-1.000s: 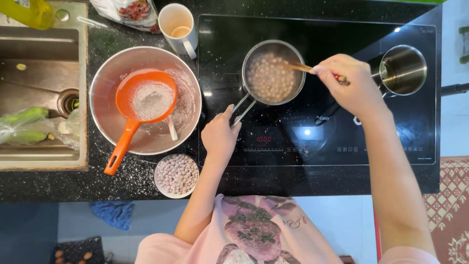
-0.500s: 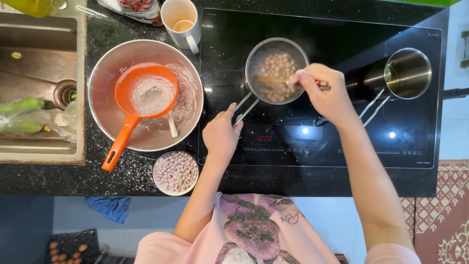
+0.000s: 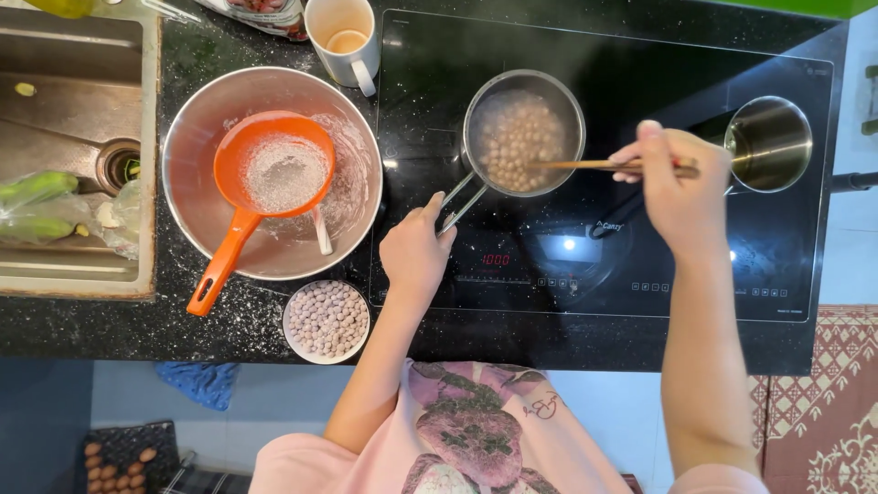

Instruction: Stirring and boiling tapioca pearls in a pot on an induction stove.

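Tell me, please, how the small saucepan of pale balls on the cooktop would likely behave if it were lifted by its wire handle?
The saucepan would probably feel front-heavy, since balls and liquid fill it while the wire handle is thin and long. It may tip or slosh, so the left hand at the handle helps. Steam suggests hot contents. The smooth glass cooktop would likely let it slide when pushed.

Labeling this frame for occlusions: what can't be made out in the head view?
- Bottom of the small pot: hidden by pale balls and steam.
- Left hand grip on the pot handle: fingers cover it.
- Chopsticks: rear part inside right hand.
- Bottle and packet: cut by top edge.
- Cooktop display: too small.
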